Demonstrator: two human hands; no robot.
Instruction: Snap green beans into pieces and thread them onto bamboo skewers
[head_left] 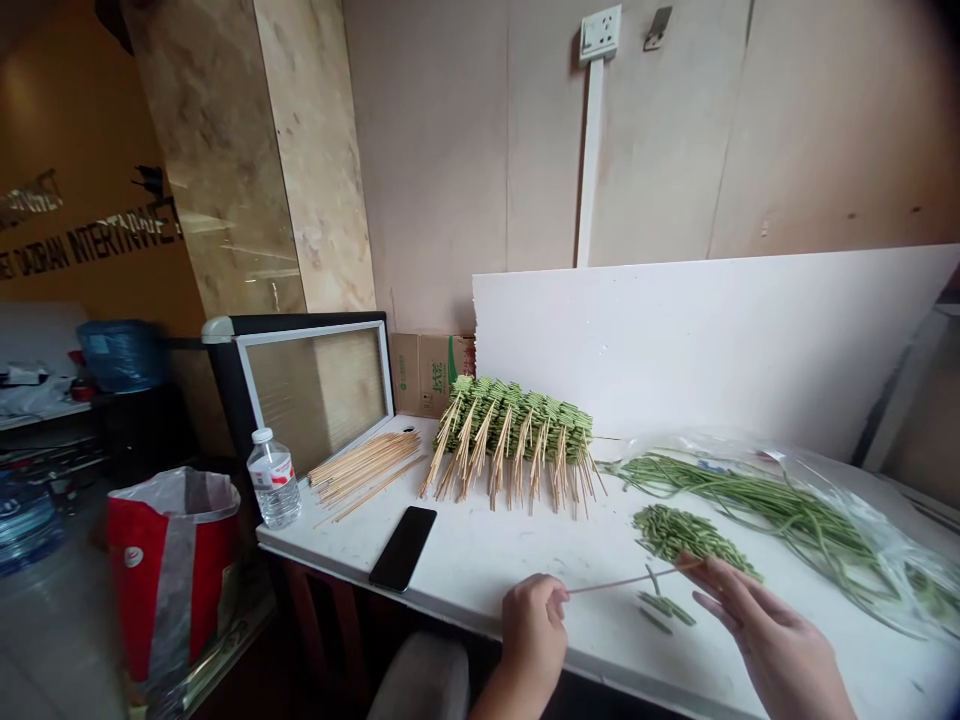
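So you've got the white bench (480,545) carrying pretty much everything, with a pale panel (697,340) standing behind it — probably there to keep stuff off the wall. The stack of loaded skewers (517,415) sits at the back, bare ends fanned toward you, which I'd guess keeps the handles easy to count and the green part tidy. The long green stems (750,490) lie over on your right, partly in and under clear plastic (892,530). Your spare sticks (367,465) are off to the left, roughly lined up, so they read as supply for that side. The cut green pile (690,530) is just beyond your right hand (750,605), a short reach away, which makes sense.

Your left hand (534,620) has its grip pinched on one end of the thin stick (611,584), held about level over the bench near its front edge, likely to steady it. The other end runs to your right fingertips, over by the loose pieces (664,605).

Hard bits to make out: your right fingers cover that far end, so I can't tell if they're pinching it, holding a piece or only touching. One green bit by the stick might touch it or lie behind. Both forearms are cut off by the frame, and the plastic blurs some stems.
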